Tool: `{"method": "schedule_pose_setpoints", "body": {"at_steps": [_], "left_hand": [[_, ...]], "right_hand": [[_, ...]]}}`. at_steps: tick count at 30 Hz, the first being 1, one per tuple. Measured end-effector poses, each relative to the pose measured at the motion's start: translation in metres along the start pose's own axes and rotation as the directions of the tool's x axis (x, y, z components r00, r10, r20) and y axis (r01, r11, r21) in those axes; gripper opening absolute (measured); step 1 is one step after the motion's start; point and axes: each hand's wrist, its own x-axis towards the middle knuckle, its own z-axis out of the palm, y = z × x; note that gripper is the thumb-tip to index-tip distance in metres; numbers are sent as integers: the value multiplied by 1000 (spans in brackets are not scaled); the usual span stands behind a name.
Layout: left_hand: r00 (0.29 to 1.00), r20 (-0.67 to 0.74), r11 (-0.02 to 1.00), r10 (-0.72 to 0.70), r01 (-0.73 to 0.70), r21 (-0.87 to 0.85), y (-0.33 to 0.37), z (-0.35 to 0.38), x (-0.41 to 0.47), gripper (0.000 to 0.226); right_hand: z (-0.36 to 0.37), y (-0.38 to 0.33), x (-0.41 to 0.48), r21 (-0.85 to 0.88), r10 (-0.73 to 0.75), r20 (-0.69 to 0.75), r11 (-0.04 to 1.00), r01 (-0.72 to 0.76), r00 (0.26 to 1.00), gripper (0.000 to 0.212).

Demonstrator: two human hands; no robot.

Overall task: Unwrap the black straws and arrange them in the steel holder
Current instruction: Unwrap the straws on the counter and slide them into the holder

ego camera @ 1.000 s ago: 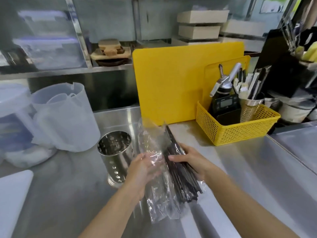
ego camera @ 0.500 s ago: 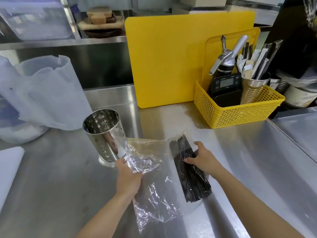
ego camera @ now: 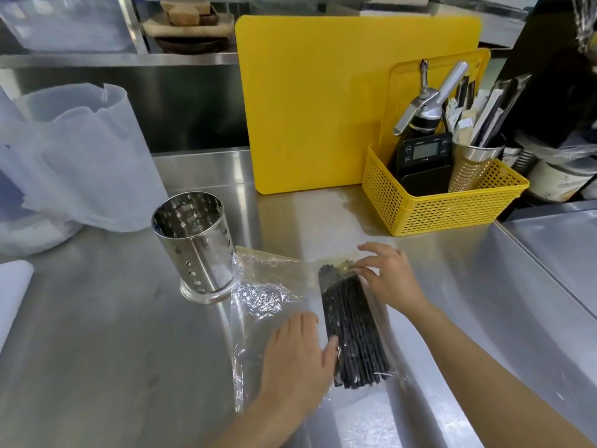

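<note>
The bundle of black plastic straws (ego camera: 353,328) lay on crinkled clear plastic wrap (ego camera: 265,295) on the steel counter (ego camera: 113,350). It was near the upright perforated steel holder (ego camera: 197,250) but not touching it, with bare counter to its right. The left hand (ego camera: 295,354) lay flat on the wrap, fingers straight, thumb against the bundle. The right hand (ego camera: 387,276) had its fingertips at the far end; pinching or pressing, I couldn't tell.

Bright all over, with light from above. White glare on the steel counter (ego camera: 371,425) and sparkly spots on the clear wrap (ego camera: 258,295). Soft, dark shadow under the yellow basket (ego camera: 436,215). Sharp in the middle, on the black straws (ego camera: 352,324). Fuzzy on the white bags (ego camera: 74,163) at the left and on the top shelf (ego camera: 97,58). Bent and stretched near the edges, straight lines curved.
</note>
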Motion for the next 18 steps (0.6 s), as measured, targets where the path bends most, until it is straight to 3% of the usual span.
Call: {"method": "schedule_pose_setpoints", "body": {"at_steps": [3,5,8,11,12,14,18], "left_hand": [[965,235,993,-118,109,47,15,3,-2,71],[924,353,988,-148,121,99,16,3,-1,82],[842,534,992,-84,20,125,10,9,-3,99],[764,639,992,-85,5,126,12,2,-8,110],[738,670,989,-82,-22,146,16,0,-10,110],[701,711,982,-57,-90,167,28,-8,-12,88],[758,650,996,53,-85,18,35,-20,0,42]], "right_hand": [[-9,-7,4,168,79,14,982,-81,997,10],[-15,-9,6,282,164,47,944,-170,985,11],[-17,-2,9,365,280,26,891,-270,960,12],[-17,10,15,479,448,0,785,-393,894,17],[-16,15,17,489,494,4,758,-432,870,22],[-10,21,21,480,542,48,724,-495,839,29],[5,23,23,466,532,141,709,-530,835,33]]}}
